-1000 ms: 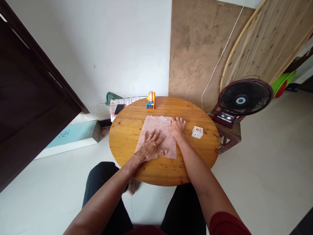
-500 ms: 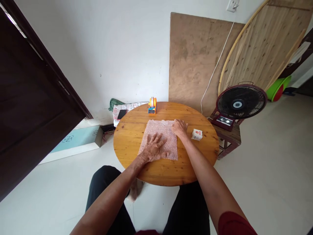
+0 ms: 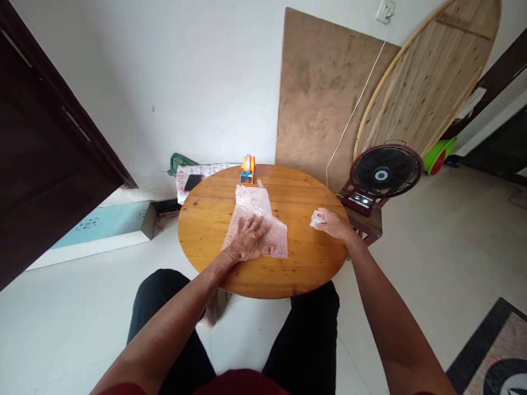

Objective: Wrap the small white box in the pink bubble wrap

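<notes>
The bubble wrap sheet (image 3: 252,202) lies at the frame's centre, its upper-right side folded in, under the left hand (image 3: 248,240), which is spread flat, gripping nothing. Right of centre, the right hand (image 3: 335,225) holds a small white carton (image 3: 317,218). Above the wrap stands an orange-and-blue tape dispenser (image 3: 247,171) on the round wooden table (image 3: 201,225).

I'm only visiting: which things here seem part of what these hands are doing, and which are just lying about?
Seemingly part of it:
- bubble wrap, under the left hand
- small white box, at the right hand
- perhaps the tape dispenser, untouched

Apparently just about:
- fan
- round wooden panel
- dark flat object
</notes>
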Action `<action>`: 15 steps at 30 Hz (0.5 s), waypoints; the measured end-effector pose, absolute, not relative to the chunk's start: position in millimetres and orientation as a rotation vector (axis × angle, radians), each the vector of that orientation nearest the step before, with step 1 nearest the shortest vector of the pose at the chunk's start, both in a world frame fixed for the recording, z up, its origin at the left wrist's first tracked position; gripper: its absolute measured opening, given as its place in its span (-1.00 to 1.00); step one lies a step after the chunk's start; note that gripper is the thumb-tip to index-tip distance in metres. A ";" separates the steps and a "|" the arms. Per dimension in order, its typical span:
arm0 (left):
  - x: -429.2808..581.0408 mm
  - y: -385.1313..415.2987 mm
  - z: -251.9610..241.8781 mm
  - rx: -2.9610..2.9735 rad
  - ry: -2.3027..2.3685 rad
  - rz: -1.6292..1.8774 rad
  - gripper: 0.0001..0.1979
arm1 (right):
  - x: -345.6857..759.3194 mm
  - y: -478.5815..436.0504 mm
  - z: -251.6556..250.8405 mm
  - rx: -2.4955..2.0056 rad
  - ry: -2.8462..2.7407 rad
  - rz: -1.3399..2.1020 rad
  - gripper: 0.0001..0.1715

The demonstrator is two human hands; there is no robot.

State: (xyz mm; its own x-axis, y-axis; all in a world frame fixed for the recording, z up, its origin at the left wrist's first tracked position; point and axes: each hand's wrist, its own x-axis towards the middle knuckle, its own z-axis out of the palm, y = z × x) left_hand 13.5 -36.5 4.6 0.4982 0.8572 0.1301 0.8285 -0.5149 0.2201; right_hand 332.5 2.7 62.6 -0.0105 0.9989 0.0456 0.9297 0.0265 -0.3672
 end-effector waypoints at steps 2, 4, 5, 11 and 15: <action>12.8 -37.8 5.6 2.590 1.475 0.317 -0.20 | 331.8 2.0 58.9 -2.015 -2.014 0.356 -0.32; 11.5 -38.7 6.0 2.584 1.456 0.315 -0.22 | 328.3 -0.2 61.3 -2.036 -1.989 0.356 -0.39; 10.7 -38.8 5.7 2.590 1.440 0.331 -0.21 | 325.5 -3.0 65.0 -2.017 -1.969 0.391 -0.43; 8.6 -35.3 -2.2 2.619 1.401 0.408 -0.24 | 286.4 -43.9 107.2 -1.286 -1.986 1.111 -0.49; 12.7 -34.6 -1.7 2.630 1.418 0.437 -0.26 | 247.9 -57.8 114.3 -1.021 -2.291 1.363 -0.50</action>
State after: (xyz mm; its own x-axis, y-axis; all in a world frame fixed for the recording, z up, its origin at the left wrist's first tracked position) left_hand 12.7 -34.6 -1.7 0.5190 0.8324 0.1944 0.7972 -0.5534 0.2413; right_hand 247.9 -57.8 114.3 -0.7082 0.6978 -0.1073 0.4273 0.3027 -0.8519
